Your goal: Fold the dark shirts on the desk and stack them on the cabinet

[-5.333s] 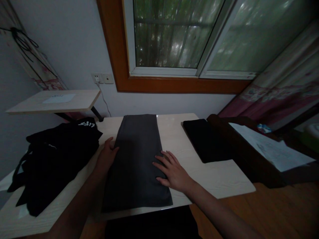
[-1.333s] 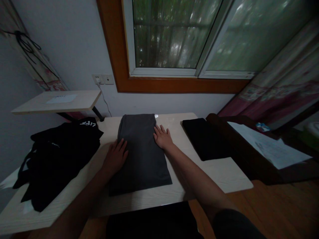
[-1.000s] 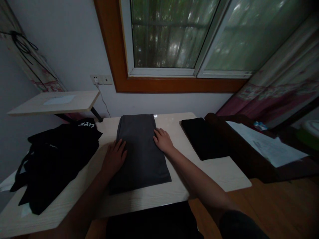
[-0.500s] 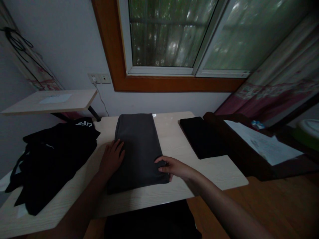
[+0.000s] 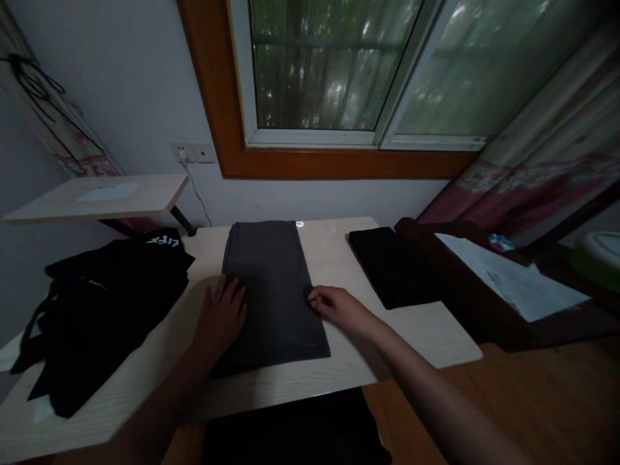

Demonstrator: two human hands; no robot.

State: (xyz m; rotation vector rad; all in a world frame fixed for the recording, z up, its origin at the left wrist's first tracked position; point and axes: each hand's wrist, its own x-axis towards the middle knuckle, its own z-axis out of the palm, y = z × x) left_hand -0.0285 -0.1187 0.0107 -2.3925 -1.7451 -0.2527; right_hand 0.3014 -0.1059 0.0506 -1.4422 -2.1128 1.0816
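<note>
A dark grey folded cloth (image 5: 271, 284), smooth and rectangular, lies lengthwise on the pale wood-grain table (image 5: 416, 336). On its left edge rests my left hand (image 5: 223, 316), flat with the fingers spread over the fabric. My right hand (image 5: 336, 307) is at the opposite edge, thumb and fingertips pinched together on the border of the cloth, where a small dark fold shows. What kind of garment the cloth is, I cannot tell.
Black clothing (image 5: 111, 310) with white lettering lies heaped on the left, below a small raised shelf (image 5: 159, 197). A flat black folded item (image 5: 392, 265) lies to the right. Beyond it, white paper (image 5: 513, 278) rests on a dark surface. A window wall (image 5: 310, 194) stands behind.
My right hand has slid away from me along the cloth's right edge, and its fingers have closed into a pinch. My left hand has shifted slightly to the right.
</note>
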